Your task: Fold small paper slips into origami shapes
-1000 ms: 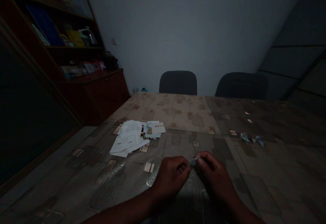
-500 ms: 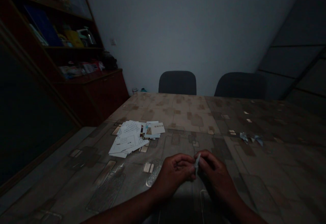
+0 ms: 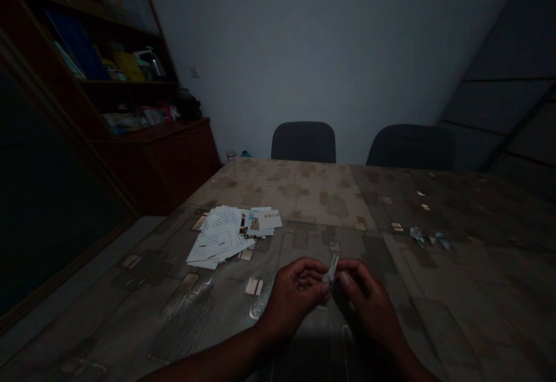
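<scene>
A small folded piece of paper (image 3: 331, 270) is pinched in my left hand (image 3: 297, 289), above the near part of the table. Close against its right side is my right hand (image 3: 369, 295), its thumb and fingers drawn together at the paper's edge. The dim light hides whether the right fingertips grip it. To the left lies a loose stack of printed papers and cards (image 3: 223, 237). Farther right, small folded paper pieces (image 3: 430, 237) rest on the table.
A patterned cloth covers the table (image 3: 299, 188). Two dark chairs (image 3: 303, 141) stand behind its far edge. On the left is a wooden cabinet (image 3: 174, 156) with bags, folders and a kettle on its shelves.
The folded paper has turned and tilted between my fingers, showing more of its pale face. My right fingers have shifted slightly and spread a little from it.
</scene>
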The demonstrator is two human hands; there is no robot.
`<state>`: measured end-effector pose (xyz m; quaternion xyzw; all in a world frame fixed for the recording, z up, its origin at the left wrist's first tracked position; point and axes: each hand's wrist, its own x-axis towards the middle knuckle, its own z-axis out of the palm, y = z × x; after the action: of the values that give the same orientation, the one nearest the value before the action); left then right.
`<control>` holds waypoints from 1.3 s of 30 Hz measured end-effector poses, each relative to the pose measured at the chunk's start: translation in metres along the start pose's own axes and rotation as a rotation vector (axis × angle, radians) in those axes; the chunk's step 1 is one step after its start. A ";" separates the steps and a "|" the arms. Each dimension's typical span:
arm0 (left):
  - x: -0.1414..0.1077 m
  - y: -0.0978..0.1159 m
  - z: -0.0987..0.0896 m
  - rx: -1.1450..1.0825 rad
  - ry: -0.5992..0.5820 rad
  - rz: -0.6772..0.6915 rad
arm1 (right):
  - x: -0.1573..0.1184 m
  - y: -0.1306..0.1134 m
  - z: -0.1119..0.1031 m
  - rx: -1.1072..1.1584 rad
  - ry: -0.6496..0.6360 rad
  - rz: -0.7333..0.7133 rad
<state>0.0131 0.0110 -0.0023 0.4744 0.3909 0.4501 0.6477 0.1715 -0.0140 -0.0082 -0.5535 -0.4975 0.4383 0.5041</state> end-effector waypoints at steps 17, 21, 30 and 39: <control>-0.002 0.000 0.001 0.074 0.035 0.028 | -0.003 -0.010 0.002 -0.005 -0.052 0.023; -0.003 0.001 0.002 0.037 0.003 0.033 | -0.003 -0.014 0.002 0.005 -0.050 0.024; -0.003 0.000 0.001 0.045 0.003 0.029 | 0.001 -0.011 0.000 -0.013 -0.022 0.054; -0.005 0.000 0.000 0.135 -0.029 0.103 | 0.001 -0.007 0.000 0.013 -0.038 0.033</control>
<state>0.0116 0.0067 -0.0016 0.5432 0.3859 0.4484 0.5957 0.1708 -0.0134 -0.0011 -0.5502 -0.4948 0.4600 0.4908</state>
